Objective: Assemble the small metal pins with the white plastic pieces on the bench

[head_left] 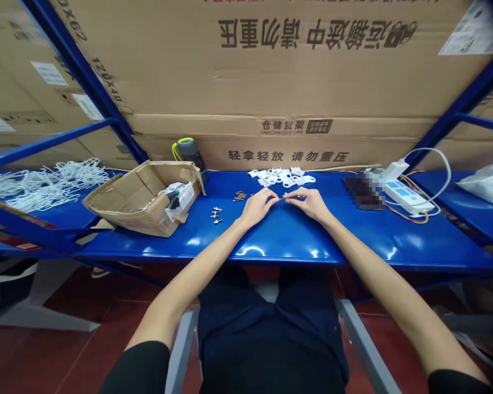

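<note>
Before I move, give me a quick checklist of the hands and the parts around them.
1. Left hand and right hand close together above the bench, nearly touching: ok.
2. Anything held between the hands: cannot tell, too small to see.
3. White plastic parts in a loose pile just beyond the hands, not touching them: ok.
4. Brass pieces and metal pins in separate small groups left of the left hand: ok.
5. Open cardboard box tilted on the bench, apart from the hands: ok.
6. Power strip and its cords well right of the right hand: ok.
</note>
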### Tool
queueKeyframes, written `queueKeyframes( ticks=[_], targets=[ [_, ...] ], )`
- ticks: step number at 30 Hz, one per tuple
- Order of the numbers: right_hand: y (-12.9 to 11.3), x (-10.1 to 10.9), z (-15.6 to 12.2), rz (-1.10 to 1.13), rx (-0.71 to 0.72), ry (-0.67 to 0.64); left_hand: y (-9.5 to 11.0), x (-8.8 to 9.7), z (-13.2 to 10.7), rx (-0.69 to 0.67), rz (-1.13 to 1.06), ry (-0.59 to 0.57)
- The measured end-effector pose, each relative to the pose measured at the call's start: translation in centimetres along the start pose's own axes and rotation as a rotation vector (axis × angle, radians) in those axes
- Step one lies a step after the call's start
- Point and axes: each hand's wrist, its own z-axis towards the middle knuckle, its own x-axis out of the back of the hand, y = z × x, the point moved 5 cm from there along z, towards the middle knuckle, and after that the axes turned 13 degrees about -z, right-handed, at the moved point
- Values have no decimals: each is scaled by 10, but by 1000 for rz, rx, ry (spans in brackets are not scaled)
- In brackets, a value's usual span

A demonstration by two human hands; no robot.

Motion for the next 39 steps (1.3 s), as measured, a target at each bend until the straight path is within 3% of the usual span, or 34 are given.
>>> queueKeyframes(
  ticks=[39],
  targets=[
    [-12,1,-1,57,26,-9,-4,-2,0,52,-188,-8]
  ],
)
